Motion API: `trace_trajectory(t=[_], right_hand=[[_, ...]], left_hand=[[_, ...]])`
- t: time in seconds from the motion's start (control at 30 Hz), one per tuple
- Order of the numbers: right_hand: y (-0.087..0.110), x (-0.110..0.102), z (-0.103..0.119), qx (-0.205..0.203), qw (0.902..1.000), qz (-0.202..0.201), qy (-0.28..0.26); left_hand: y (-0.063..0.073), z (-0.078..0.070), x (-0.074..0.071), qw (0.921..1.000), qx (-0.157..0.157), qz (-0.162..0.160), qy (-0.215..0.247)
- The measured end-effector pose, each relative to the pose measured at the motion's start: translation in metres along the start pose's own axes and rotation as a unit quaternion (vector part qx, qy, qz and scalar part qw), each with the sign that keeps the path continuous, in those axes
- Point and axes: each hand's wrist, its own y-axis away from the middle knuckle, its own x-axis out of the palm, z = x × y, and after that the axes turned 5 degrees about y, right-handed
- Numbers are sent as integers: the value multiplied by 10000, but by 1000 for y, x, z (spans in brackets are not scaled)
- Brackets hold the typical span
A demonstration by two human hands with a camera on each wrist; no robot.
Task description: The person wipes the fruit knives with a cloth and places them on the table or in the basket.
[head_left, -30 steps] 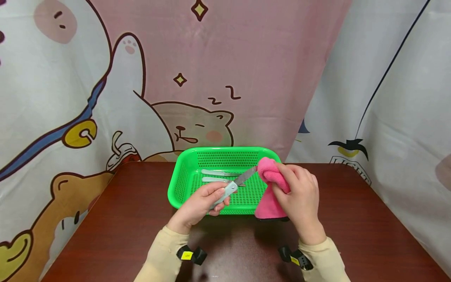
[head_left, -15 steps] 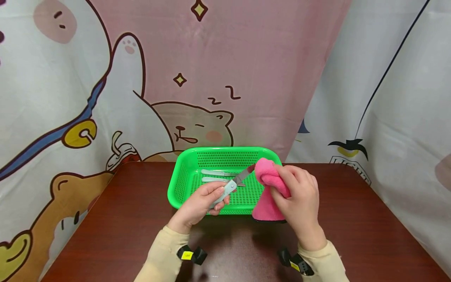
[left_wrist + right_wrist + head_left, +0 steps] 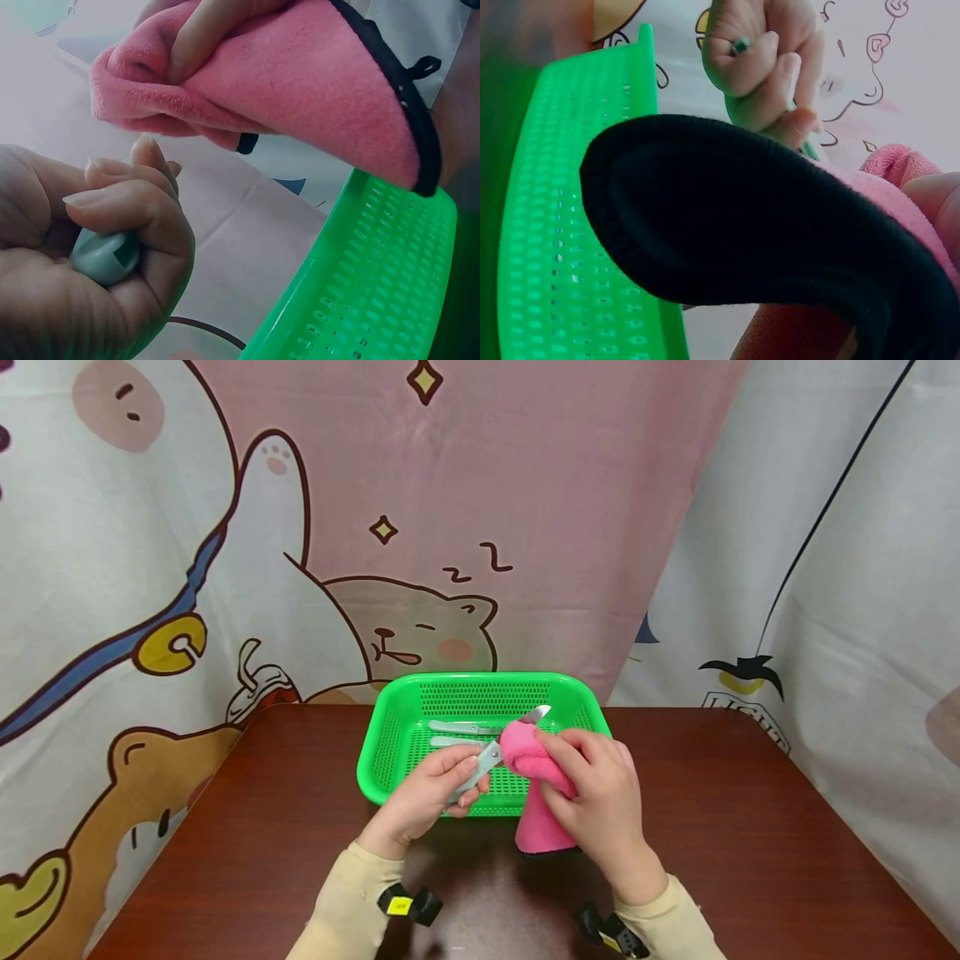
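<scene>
My left hand (image 3: 431, 785) grips the pale handle of a knife (image 3: 483, 764) over the green basket, its blade slanting up to the right. Bunched in my right hand (image 3: 600, 802) is a pink cloth (image 3: 528, 752), wrapped over the middle of the blade so that only the tip shows past it. In the left wrist view the handle's butt end (image 3: 109, 255) sticks out of the curled fingers. The cloth's black-edged end hangs below the right hand and fills much of the right wrist view. Two more pale-handled knives (image 3: 453, 727) lie in the basket, their blades partly hidden.
The green perforated basket (image 3: 367, 768) stands at the back of the dark brown table (image 3: 300, 827), under both hands. Behind the table hangs a curtain (image 3: 585, 527) printed with cartoon animals.
My right hand has slid the pink cloth down and left along the blade, from the tip toward the handle, baring the tip. The left hand has stayed in place.
</scene>
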Motion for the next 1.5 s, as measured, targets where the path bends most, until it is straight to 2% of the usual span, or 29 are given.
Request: trace_trajectory(t=[0.37, 0.63, 1.03, 1.23, 1.5], right_hand=[[6, 6, 4, -59, 9994, 340, -76], [7, 6, 4, -15, 9992, 402, -44], [4, 0, -4, 290, 9986, 427, 110], [2, -6, -11, 468, 9980, 381, 163], [-1, -14, -19, 768, 9960, 391, 216]], left_hand=[[1, 1, 2, 10000, 29, 10, 41], [1, 1, 2, 9998, 68, 51, -170], [1, -1, 2, 9998, 61, 192, -60], [1, 0, 0, 9994, 107, 291, -181], [1, -1, 1, 9996, 20, 240, -124]])
